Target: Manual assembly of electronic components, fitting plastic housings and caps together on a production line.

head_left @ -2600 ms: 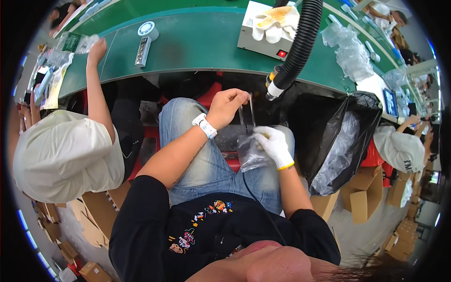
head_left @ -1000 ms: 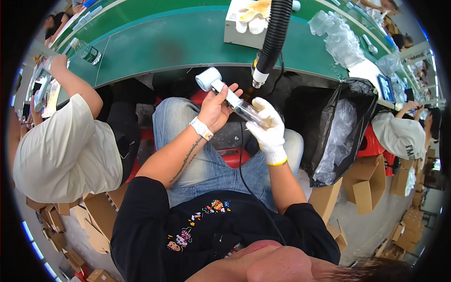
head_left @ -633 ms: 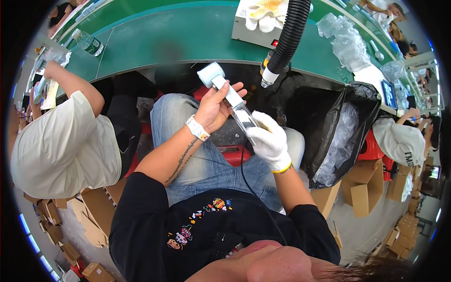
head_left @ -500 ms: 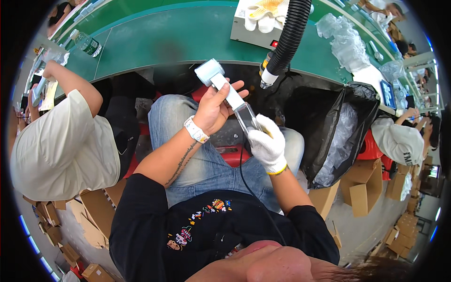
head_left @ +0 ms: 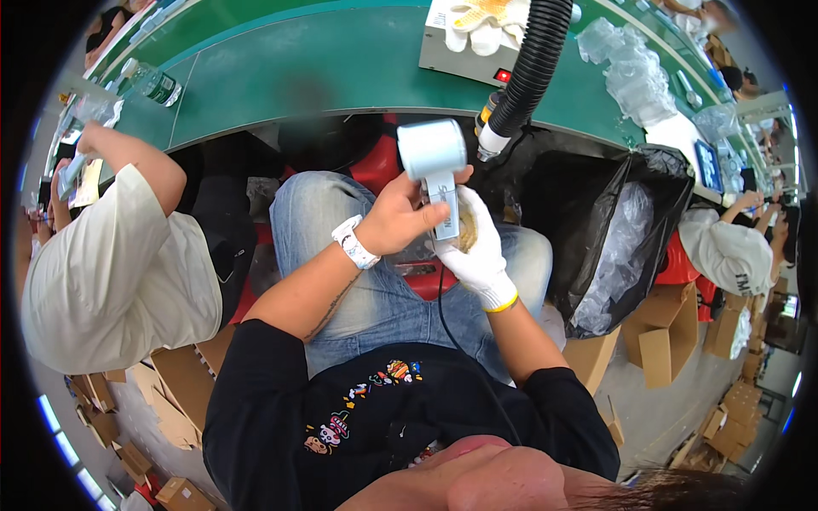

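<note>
A pale-blue hand-held device (head_left: 433, 150) with a drum-shaped head and a flat handle, like a small fan or dryer, stands nearly upright above my lap. My bare left hand (head_left: 399, 215) is closed round its handle just below the head, thumb across the front. My right hand (head_left: 479, 247), in a white knitted glove with a yellowish palm, cups the lower handle from the right, its fingers partly hidden behind it. A thin black cable (head_left: 440, 311) hangs below the hands and runs over my shirt.
Ahead is a green workbench (head_left: 341, 77) with a grey box (head_left: 464, 60) bearing gloves. A black ribbed hose (head_left: 535, 72) hangs right of the device. To the right sits a black bag (head_left: 571, 213) of clear plastic; a person (head_left: 128, 255) sits close on the left.
The device has turned from a slant to nearly upright, its head moving right and closer. The clear piece at its lower end no longer shows. My right hand has shifted slightly left against the handle.
</note>
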`<state>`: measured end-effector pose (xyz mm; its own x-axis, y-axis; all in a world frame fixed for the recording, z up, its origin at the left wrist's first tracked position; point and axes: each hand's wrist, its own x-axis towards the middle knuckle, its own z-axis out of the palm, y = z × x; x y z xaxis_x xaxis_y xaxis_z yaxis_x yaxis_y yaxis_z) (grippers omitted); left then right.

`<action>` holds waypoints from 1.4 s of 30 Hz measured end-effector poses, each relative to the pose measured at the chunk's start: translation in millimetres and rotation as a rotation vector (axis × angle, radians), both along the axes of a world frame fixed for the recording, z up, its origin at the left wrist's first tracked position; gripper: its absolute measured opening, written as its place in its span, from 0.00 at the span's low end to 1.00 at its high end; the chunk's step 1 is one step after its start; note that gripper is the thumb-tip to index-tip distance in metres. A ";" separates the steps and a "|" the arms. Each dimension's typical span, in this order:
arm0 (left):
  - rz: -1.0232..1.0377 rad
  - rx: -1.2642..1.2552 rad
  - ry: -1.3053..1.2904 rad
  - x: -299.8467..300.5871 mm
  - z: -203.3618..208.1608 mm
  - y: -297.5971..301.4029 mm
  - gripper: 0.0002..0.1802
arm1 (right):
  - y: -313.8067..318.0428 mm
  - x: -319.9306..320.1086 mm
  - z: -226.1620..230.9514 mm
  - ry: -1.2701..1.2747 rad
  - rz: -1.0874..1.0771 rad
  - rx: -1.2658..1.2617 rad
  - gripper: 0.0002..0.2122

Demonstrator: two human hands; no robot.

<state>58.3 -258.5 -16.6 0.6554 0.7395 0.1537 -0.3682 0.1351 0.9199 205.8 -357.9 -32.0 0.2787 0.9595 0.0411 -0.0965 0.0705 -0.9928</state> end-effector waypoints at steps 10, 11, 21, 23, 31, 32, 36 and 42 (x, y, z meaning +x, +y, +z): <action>0.098 0.032 -0.063 8.2 9.4 -2.9 0.64 | 14.9 22.2 -11.3 -0.011 0.380 -0.211 0.27; 0.156 0.050 -0.154 10.0 9.9 -3.4 0.65 | 16.5 21.0 -13.6 -0.029 0.376 -0.206 0.26; 0.247 -0.071 -0.047 -1.7 4.5 18.2 0.55 | 14.7 20.3 -26.0 0.469 0.507 -0.196 0.36; 0.273 -0.272 -0.100 -0.3 6.0 20.0 0.49 | 14.3 24.6 -30.9 0.636 0.594 -0.262 0.33; 0.304 -0.302 -0.107 3.6 -5.4 26.0 0.45 | 11.9 2.2 -39.4 1.451 0.770 -0.386 0.32; 0.305 -0.304 -0.107 3.9 -5.8 25.5 0.45 | 11.5 0.5 -39.0 1.562 0.756 -0.398 0.33; 0.340 -0.289 -0.093 0.5 -7.2 25.9 0.39 | 10.9 -2.4 -38.3 1.521 0.638 -0.461 0.31; 0.283 -0.204 -0.019 -18.1 -6.1 43.3 0.35 | 7.9 1.3 -48.2 0.786 0.354 -0.213 0.30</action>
<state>40.2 -215.2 -22.7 0.4181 0.9084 -0.0057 -0.4345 0.2055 0.8769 207.1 -350.0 -80.3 -0.1634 0.9602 -0.2263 -0.7370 -0.2713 -0.6190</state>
